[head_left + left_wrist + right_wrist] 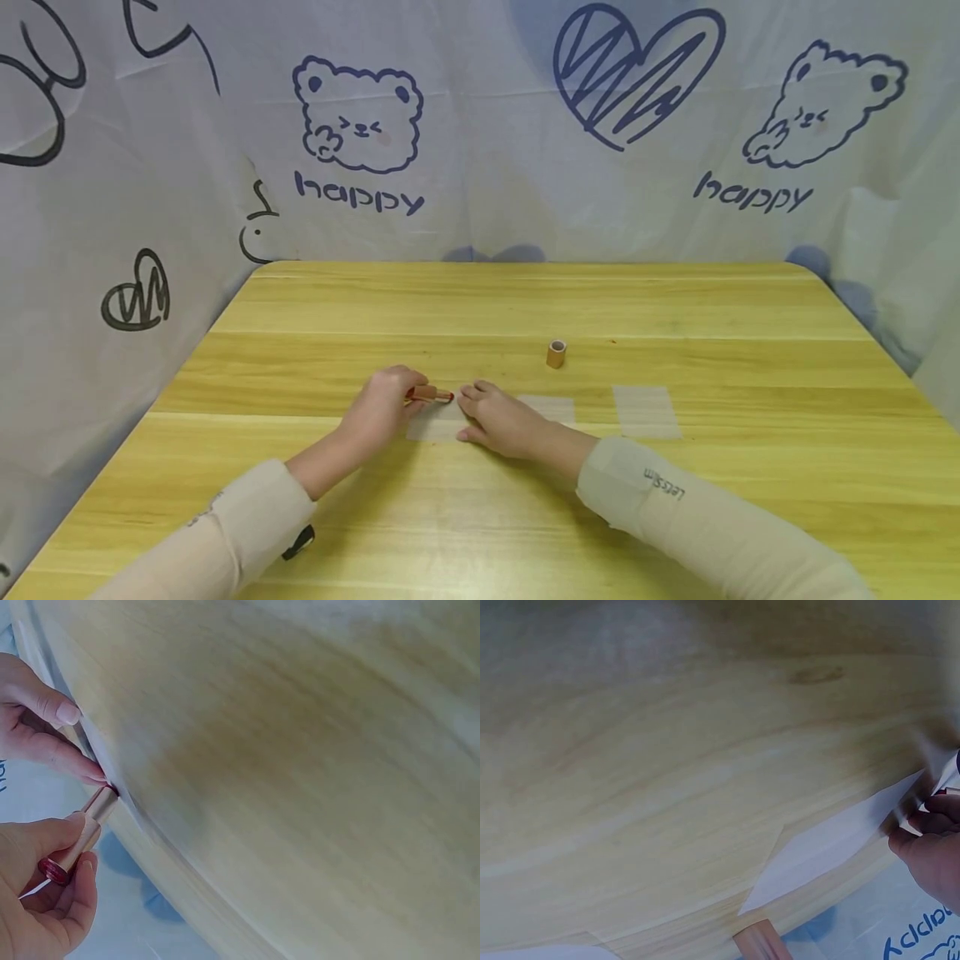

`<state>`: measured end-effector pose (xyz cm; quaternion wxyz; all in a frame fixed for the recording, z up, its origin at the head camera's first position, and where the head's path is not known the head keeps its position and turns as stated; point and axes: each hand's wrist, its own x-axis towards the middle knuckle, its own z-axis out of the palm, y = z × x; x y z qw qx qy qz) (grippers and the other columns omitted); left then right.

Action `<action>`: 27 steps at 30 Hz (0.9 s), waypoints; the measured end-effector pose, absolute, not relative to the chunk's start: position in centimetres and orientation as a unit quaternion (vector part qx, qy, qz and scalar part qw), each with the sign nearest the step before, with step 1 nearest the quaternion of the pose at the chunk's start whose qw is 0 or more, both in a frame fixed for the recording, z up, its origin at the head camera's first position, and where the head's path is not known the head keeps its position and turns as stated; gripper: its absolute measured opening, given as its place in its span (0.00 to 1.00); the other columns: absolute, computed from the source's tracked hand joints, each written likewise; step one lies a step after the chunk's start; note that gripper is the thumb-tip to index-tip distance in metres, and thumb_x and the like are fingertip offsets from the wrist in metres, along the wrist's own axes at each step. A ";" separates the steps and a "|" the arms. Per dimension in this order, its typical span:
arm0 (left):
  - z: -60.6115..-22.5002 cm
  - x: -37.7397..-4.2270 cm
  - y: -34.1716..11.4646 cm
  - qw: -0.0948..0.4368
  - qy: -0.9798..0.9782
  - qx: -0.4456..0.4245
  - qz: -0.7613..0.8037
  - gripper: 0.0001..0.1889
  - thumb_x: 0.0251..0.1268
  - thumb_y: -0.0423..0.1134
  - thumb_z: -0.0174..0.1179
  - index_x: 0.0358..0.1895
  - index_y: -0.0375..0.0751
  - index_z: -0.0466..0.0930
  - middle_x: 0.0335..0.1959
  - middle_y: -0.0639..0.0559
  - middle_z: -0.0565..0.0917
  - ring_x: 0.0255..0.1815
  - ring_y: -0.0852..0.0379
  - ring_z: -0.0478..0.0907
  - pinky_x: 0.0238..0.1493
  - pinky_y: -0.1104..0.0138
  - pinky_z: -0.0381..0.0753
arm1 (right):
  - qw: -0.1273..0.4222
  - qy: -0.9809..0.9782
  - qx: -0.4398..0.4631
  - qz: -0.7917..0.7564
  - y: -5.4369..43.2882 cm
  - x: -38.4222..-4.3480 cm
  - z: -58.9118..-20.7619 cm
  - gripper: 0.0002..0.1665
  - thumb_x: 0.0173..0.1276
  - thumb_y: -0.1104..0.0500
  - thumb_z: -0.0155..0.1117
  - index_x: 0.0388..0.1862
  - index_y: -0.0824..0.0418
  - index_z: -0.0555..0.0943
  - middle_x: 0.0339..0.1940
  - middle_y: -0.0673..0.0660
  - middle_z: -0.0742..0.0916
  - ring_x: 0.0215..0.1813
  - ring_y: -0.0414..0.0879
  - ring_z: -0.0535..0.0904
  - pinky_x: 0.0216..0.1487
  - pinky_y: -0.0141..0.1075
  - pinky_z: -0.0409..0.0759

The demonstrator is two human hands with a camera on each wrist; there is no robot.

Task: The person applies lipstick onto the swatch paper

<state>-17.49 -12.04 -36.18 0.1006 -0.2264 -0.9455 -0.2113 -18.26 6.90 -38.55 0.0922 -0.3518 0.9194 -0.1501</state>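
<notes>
At the left of my head view, a pale sleeve [225,525] leads me to the left hand [381,408], its grip narrow, thumb and fingers pinching an uncapped lipstick [423,392] whose red tip [452,397] points right. That lipstick sits over the far side of the leftmost paper piece [435,428]; my left wrist view puts its tip right at the sheet, though I cannot tell for sure whether the two touch. Next along, the right hand [501,419] rests at the right end of the same piece, its grip loose, fingers reaching forward and holding nothing that I can make out. Further right I see a second paper piece [553,408], partly covered by that arm, with the lipstick cap [556,355] standing upright behind it on the desk [480,525], then a third paper piece [647,412] lying flat.

I judge the step in hand to be marking the leftmost piece with the lipstick. To my mind, the next move calls for light, even pressure from the left hand, so the soft tip neither smears nor snaps, while the right hand pins the sheet flat
</notes>
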 end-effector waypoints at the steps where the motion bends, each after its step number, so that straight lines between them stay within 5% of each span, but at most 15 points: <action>1: -36.2 -17.5 -12.0 0.099 -0.946 -0.227 -0.211 0.10 0.47 0.26 0.68 0.36 0.32 0.83 0.33 0.42 0.84 0.35 0.50 0.82 0.35 0.65 0.83 | 0.092 0.920 -0.351 -0.150 6.9 -18.2 -38.6 0.32 0.69 0.51 0.55 0.63 0.71 0.68 0.67 0.67 0.70 0.70 0.63 0.61 0.68 0.48 0.65; 27: -35.4 -17.5 -11.2 0.061 -0.956 -0.240 -0.154 0.06 0.50 0.26 0.66 0.33 0.34 0.83 0.29 0.45 0.82 0.32 0.53 0.81 0.32 0.70 0.82 | 0.085 0.918 -0.358 -0.150 7.0 -18.2 -38.7 0.31 0.69 0.51 0.55 0.62 0.72 0.68 0.65 0.69 0.71 0.69 0.64 0.62 0.67 0.49 0.66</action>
